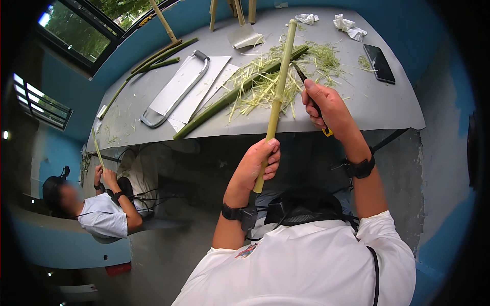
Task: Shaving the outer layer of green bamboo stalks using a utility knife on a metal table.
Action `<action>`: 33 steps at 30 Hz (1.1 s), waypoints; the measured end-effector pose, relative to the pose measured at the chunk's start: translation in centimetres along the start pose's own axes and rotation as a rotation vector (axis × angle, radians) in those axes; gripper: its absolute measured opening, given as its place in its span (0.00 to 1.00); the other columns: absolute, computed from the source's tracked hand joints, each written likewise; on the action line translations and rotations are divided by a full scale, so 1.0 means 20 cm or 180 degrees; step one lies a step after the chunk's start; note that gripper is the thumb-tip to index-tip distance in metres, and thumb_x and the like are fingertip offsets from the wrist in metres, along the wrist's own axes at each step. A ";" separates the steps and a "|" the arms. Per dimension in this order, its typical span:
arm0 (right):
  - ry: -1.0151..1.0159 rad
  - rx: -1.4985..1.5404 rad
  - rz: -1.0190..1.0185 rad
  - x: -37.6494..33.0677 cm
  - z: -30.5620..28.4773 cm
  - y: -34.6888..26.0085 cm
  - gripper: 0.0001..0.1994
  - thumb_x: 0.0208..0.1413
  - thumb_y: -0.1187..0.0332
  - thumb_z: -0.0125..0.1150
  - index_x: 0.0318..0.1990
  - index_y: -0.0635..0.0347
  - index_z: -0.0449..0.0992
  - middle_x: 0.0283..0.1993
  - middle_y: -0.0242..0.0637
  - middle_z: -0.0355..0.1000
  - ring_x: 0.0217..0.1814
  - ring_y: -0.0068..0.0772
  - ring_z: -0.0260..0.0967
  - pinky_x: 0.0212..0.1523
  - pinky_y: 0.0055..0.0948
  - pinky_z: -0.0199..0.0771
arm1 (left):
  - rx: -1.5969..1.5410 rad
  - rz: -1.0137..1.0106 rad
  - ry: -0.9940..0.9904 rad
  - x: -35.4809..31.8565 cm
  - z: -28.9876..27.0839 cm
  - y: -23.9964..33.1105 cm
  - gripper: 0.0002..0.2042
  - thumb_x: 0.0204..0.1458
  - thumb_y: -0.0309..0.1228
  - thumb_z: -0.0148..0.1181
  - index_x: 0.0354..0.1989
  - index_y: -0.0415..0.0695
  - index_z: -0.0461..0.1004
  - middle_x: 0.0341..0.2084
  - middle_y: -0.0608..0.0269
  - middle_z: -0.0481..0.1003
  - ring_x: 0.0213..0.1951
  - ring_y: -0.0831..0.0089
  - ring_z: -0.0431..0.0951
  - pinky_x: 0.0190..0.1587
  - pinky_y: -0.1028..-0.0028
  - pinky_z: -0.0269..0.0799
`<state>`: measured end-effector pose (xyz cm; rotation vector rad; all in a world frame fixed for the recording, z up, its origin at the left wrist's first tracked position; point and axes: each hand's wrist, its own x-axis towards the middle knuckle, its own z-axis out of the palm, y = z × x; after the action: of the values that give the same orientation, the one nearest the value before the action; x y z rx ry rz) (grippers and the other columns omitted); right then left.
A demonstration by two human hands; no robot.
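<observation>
We grip a long, pale yellow-green bamboo stalk (277, 99) near its lower end with our left hand (255, 166), fingers wrapped tight around it, so the stalk rises from just off the near edge of the table (388, 109) and leans out over its middle. Our right hand (326, 107) is clenched on the yellow handle of a knife (306, 86), whose dark blade touches the stalk partway up its right side. Beneath the blade a heap of thin, stringy green shavings (270, 84) lies spread on the smooth grey tabletop beside a darker green stalk (229, 97) lying flat. To the left sit white paper sheets (196, 92) and a metal saw frame (173, 92); a black phone (379, 63) lies at the far right. Down at the left, another person (102, 204) holds a thin stick (97, 148).
</observation>
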<state>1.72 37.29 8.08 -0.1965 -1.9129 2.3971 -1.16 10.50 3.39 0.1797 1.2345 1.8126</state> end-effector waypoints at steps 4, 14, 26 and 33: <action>0.0242 -0.0116 -0.0014 0.00 0.05 0.01 0.27 0.79 0.40 0.55 0.36 0.55 0.73 0.22 0.22 0.62 0.18 0.14 0.54 0.18 0.20 0.54 | -0.0178 -0.0010 0.0038 0.01 0.03 0.01 0.14 0.76 0.47 0.56 0.43 0.50 0.68 0.26 0.74 0.62 0.22 0.85 0.62 0.18 0.82 0.54; 0.0257 -0.0767 -0.0492 -0.01 0.13 0.14 0.25 0.81 0.43 0.54 0.36 0.54 0.72 0.23 0.19 0.60 0.20 0.10 0.50 0.20 0.19 0.51 | -0.0288 -0.0010 -0.0070 -0.02 -0.03 -0.02 0.19 0.79 0.52 0.50 0.45 0.49 0.69 0.23 0.77 0.58 0.17 0.88 0.52 0.15 0.82 0.49; -0.0537 -0.4548 -0.1792 0.06 0.28 -0.07 0.29 0.78 0.41 0.57 0.36 0.62 0.75 0.25 0.50 0.71 0.32 0.60 0.73 0.35 0.56 0.69 | -0.2100 -0.0081 -0.1067 -0.07 -0.23 -0.16 0.22 0.81 0.54 0.43 0.37 0.51 0.63 0.18 0.77 0.54 0.13 0.87 0.50 0.10 0.84 0.46; -0.0869 -0.5493 -0.1673 0.11 0.42 -0.09 0.36 0.74 0.33 0.54 0.31 0.60 0.81 0.25 0.50 0.78 0.31 0.61 0.79 0.35 0.57 0.78 | -0.2428 -0.0001 -0.1239 -0.12 -0.26 -0.18 0.24 0.80 0.57 0.43 0.35 0.53 0.62 0.18 0.79 0.52 0.13 0.88 0.49 0.10 0.84 0.46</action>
<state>-1.75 29.95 11.43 0.5072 -2.9435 0.0345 -0.66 5.58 -1.23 0.0880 0.2330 1.9998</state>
